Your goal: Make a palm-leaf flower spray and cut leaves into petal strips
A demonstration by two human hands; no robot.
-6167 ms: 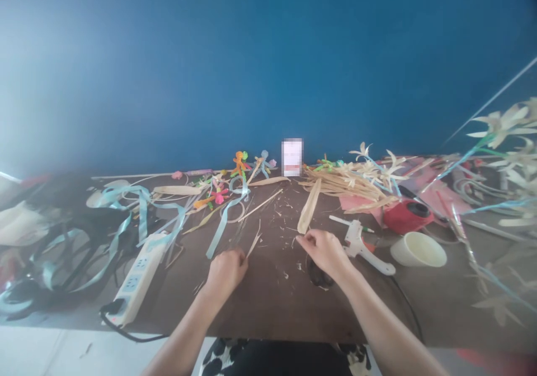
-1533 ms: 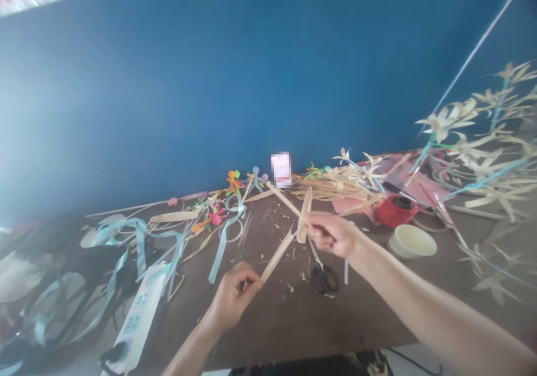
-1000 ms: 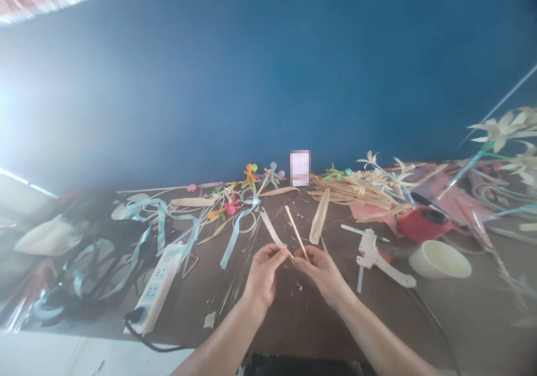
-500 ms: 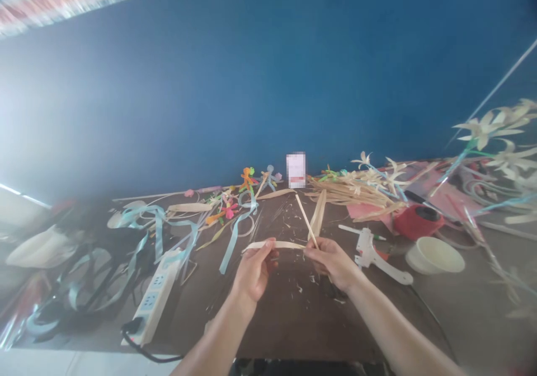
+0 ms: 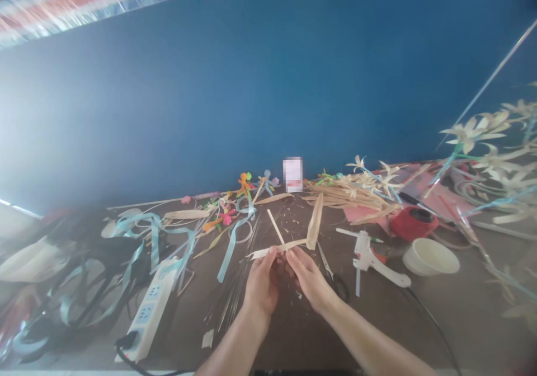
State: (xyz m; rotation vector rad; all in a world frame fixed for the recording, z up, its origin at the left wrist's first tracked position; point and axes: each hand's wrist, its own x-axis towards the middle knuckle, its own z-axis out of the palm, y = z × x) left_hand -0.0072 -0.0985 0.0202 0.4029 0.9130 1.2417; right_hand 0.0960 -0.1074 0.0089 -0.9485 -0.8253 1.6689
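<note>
A narrow pale strip [image 5: 295,244], apparently dried husk or leaf, runs sideways between my two hands. My left hand [image 5: 263,283] is closed on its left part, the thumb on top. My right hand [image 5: 308,280] pinches the strip further right, close beside the left. A thin pale stick [image 5: 274,225] rises from between the hands and crosses the strip; which fingers grip its lower end is hidden. Just beyond my right hand lies a broad dried husk leaf [image 5: 315,222]. Scissors [image 5: 325,261] rest to the right of that hand.
At right are a white glue gun [image 5: 371,258] with a cable, a pale cup [image 5: 431,256] and a red container [image 5: 413,223]. Husk flowers [image 5: 470,134] stand further right. A power strip [image 5: 153,303] and blue ribbon [image 5: 156,236] lie left; thin wires [image 5: 232,286] lie beside my left hand.
My hands have come together, the right moving left with the strip and stick. The broad husk leaf now stands apart from my right hand, and the scissors have come into sight.
</note>
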